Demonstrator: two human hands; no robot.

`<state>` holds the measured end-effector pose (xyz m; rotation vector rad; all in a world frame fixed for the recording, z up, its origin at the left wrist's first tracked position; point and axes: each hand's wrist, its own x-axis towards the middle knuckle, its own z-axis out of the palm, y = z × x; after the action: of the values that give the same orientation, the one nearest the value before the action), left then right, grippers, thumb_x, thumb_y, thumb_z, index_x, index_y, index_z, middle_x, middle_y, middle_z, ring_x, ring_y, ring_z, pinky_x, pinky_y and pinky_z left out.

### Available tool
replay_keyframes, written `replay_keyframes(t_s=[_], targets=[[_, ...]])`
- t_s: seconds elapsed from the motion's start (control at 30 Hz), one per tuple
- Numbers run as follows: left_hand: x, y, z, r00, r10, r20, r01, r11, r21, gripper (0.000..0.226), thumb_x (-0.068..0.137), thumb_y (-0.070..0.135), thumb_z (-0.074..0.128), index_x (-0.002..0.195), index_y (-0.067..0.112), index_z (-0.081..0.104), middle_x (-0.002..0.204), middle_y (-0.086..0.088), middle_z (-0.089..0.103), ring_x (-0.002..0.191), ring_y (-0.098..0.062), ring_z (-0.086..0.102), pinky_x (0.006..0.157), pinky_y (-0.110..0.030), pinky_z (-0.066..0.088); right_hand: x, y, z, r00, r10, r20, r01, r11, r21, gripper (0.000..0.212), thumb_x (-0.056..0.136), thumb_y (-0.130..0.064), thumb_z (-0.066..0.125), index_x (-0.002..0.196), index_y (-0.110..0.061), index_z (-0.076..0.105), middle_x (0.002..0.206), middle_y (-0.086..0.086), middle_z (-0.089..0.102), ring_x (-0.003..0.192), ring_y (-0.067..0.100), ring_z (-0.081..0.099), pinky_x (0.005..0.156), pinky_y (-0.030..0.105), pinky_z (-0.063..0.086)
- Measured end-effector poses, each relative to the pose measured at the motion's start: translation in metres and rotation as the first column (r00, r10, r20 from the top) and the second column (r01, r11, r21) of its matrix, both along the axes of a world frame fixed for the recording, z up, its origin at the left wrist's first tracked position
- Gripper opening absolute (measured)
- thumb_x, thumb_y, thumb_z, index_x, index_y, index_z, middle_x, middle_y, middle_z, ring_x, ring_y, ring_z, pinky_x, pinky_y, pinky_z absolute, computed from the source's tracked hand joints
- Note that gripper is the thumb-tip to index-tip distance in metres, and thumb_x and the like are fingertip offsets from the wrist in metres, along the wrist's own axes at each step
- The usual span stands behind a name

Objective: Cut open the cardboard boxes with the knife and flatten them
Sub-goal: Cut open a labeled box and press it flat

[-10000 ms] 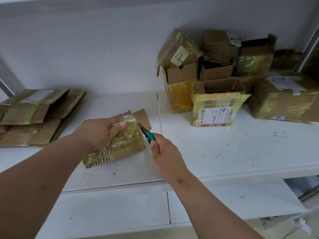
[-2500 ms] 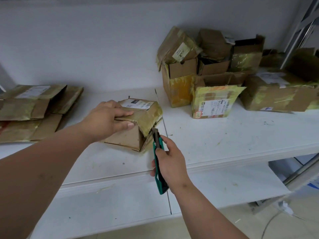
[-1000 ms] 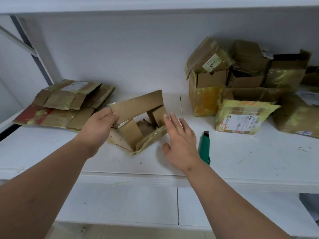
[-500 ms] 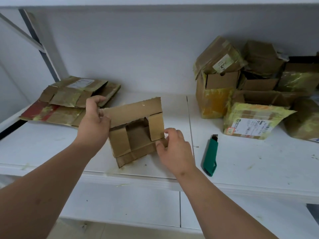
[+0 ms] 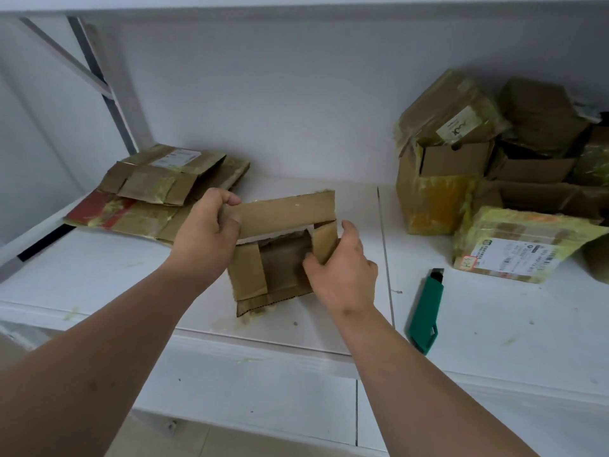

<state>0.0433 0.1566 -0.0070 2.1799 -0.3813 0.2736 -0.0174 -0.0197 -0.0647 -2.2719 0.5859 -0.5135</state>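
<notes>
A small cut-open cardboard box (image 5: 280,268) stands on the white shelf (image 5: 494,324), its open end facing me with flaps spread. My left hand (image 5: 206,235) pinches the long top flap at its left end. My right hand (image 5: 342,268) grips the short right flap, fingers curled round its edge. The green utility knife (image 5: 426,311) lies on the shelf to the right of my right hand, blade end pointing away, with neither hand on it.
A stack of flattened boxes (image 5: 158,192) lies at the back left. A pile of taped boxes (image 5: 494,166) fills the back right, with a labelled yellow-taped parcel (image 5: 517,249) in front. A metal shelf post (image 5: 102,84) rises at the left.
Since 2.5 s ago my right hand has laid the knife on the shelf. Both hands have taken hold of the opened box's flaps; my right hand moved from its bottom corner to the right flap.
</notes>
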Motion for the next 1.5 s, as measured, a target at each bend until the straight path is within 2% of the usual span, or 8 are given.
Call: replay_keyframes(t_s=[0.13, 0.27, 0.43, 0.57, 0.73, 1.07, 1.33, 1.5], targets=[[0.001, -0.003, -0.003, 0.997, 0.068, 0.033, -0.071, 0.991, 0.117, 0.059, 0.079, 0.038, 0.078, 0.123, 0.022, 0.042, 0.116, 0.002, 0.042, 0.099, -0.015, 0.047, 0.081, -0.030, 0.045, -0.012, -0.009, 0.002, 0.988, 0.116, 0.097, -0.136, 0.964, 0.229, 0.052, 0.101, -0.023, 0.046, 0.150, -0.028, 0.030, 0.097, -0.015, 0.059, 0.084, 0.006, 0.058, 0.088, 0.032, 0.051], [0.004, -0.009, -0.007, 0.984, 0.176, 0.007, -0.173, 0.961, 0.218, 0.086, 0.069, 0.029, 0.088, 0.134, 0.023, 0.032, 0.135, -0.005, 0.032, 0.121, -0.023, 0.040, 0.102, -0.043, 0.043, -0.018, -0.014, 0.004, 0.976, 0.151, 0.159, -0.192, 0.940, 0.284, 0.037, 0.105, -0.028, 0.043, 0.141, -0.030, 0.046, 0.107, -0.011, 0.059, 0.101, 0.011, 0.057, 0.095, 0.031, 0.048], [0.012, -0.012, -0.001, 0.993, 0.112, -0.048, -0.105, 0.985, 0.135, 0.066, 0.076, 0.001, 0.072, 0.126, 0.026, 0.037, 0.125, -0.005, 0.038, 0.106, -0.025, 0.047, 0.083, -0.042, 0.048, -0.021, -0.026, 0.005, 0.974, 0.128, 0.186, -0.184, 0.928, 0.325, 0.028, 0.105, -0.028, 0.043, 0.131, -0.032, 0.054, 0.100, -0.014, 0.060, 0.098, 0.009, 0.056, 0.084, 0.022, 0.044], [0.016, -0.010, 0.005, 0.994, -0.047, -0.099, 0.043, 0.998, -0.040, 0.052, 0.085, -0.004, 0.060, 0.113, 0.037, 0.047, 0.103, 0.007, 0.054, 0.092, -0.015, 0.057, 0.069, -0.035, 0.052, -0.020, -0.035, 0.004, 0.973, 0.038, 0.228, -0.113, 0.939, 0.326, 0.035, 0.106, -0.028, 0.041, 0.138, -0.032, 0.053, 0.116, -0.014, 0.059, 0.111, 0.011, 0.054, 0.102, 0.030, 0.044], [0.015, 0.006, -0.008, 0.997, -0.063, -0.042, 0.067, 0.992, 0.107, 0.043, 0.081, -0.001, 0.064, 0.098, 0.035, 0.047, 0.096, 0.000, 0.060, 0.082, -0.020, 0.059, 0.062, -0.035, 0.048, -0.019, -0.035, 0.003, 0.960, 0.163, 0.227, -0.200, 0.968, 0.150, 0.042, 0.105, -0.020, 0.042, 0.144, -0.034, 0.049, 0.143, -0.013, 0.049, 0.132, 0.007, 0.043, 0.113, 0.021, 0.032], [0.010, 0.061, -0.036, 0.998, -0.056, -0.032, 0.064, 0.863, 0.501, 0.043, 0.073, 0.034, 0.083, 0.113, 0.036, 0.066, 0.110, 0.010, 0.063, 0.100, -0.016, 0.059, 0.085, -0.031, 0.047, -0.019, -0.016, -0.023, 0.899, 0.427, -0.101, -0.439, 0.870, -0.224, 0.038, 0.100, -0.013, 0.045, 0.135, -0.021, 0.059, 0.142, 0.000, 0.056, 0.128, 0.025, 0.048, 0.108, 0.034, 0.039], [0.007, 0.071, -0.065, 0.993, -0.068, -0.101, 0.116, 0.766, 0.633, 0.019, 0.087, 0.050, 0.061, 0.104, 0.042, 0.064, 0.102, 0.019, 0.056, 0.096, -0.008, 0.058, 0.085, -0.032, 0.050, -0.014, -0.017, -0.033, 0.858, 0.424, -0.290, -0.499, 0.821, -0.278, 0.036, 0.101, -0.026, 0.043, 0.133, -0.028, 0.057, 0.131, -0.006, 0.062, 0.122, 0.023, 0.049, 0.099, 0.033, 0.040], [0.013, 0.066, -0.071, 0.963, -0.009, -0.269, 0.194, 0.719, 0.667, 0.045, 0.088, 0.070, 0.035, 0.080, 0.033, 0.060, 0.096, 0.014, 0.052, 0.095, -0.010, 0.055, 0.091, -0.037, 0.047, -0.016, -0.015, -0.032, 0.807, 0.430, -0.405, -0.548, 0.800, -0.244, 0.052, 0.094, -0.041, 0.050, 0.145, -0.031, 0.048, 0.157, -0.010, 0.035, 0.144, 0.016, 0.028, 0.117, 0.031, 0.025]])
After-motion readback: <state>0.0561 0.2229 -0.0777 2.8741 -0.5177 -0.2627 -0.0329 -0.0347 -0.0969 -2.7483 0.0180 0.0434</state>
